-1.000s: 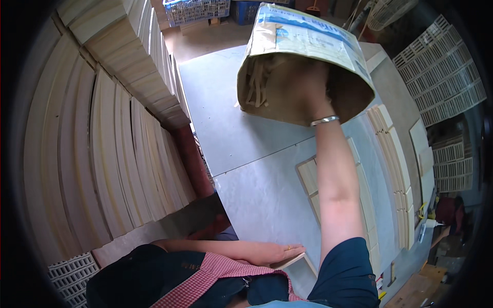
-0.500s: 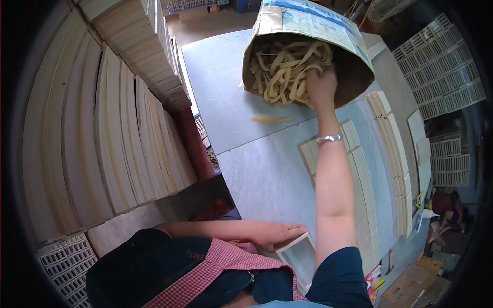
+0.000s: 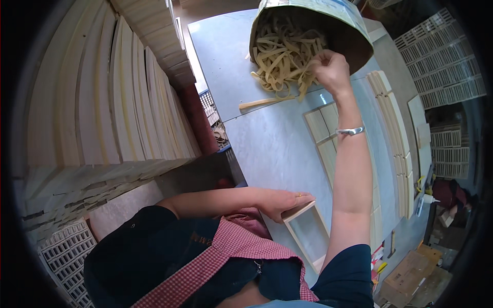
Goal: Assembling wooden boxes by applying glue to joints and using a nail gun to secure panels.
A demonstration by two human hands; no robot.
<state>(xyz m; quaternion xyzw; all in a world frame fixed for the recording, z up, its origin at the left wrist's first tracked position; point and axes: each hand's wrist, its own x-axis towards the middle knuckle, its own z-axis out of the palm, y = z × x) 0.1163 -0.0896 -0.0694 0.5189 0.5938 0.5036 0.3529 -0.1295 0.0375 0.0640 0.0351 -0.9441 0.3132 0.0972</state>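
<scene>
Strips [image 3: 285, 60], pale and curled, spill from the mouth of a sack-like container [image 3: 352, 41] that lies on its side on the grey surface [image 3: 267, 149], its opening turned toward the person, probably so that the tangle can be reached without lifting the container. Hands are split between two places: the right hand [image 3: 333, 72] is at the right edge of the heap, fingers drawn together in a narrow pinch, though whether they grip a strip cannot be told. The left hand [image 3: 285, 201] lies with fingers stretched along the far end of an open wooden frame [image 3: 300, 211], seemingly to steady it; its thumb is hidden, so a firm grip cannot be confirmed. That frame sits close to the body, partly behind the right arm, while the strips lie well ahead of the left hand. One loose strip [image 3: 259, 103] rests just outside the heap.
</scene>
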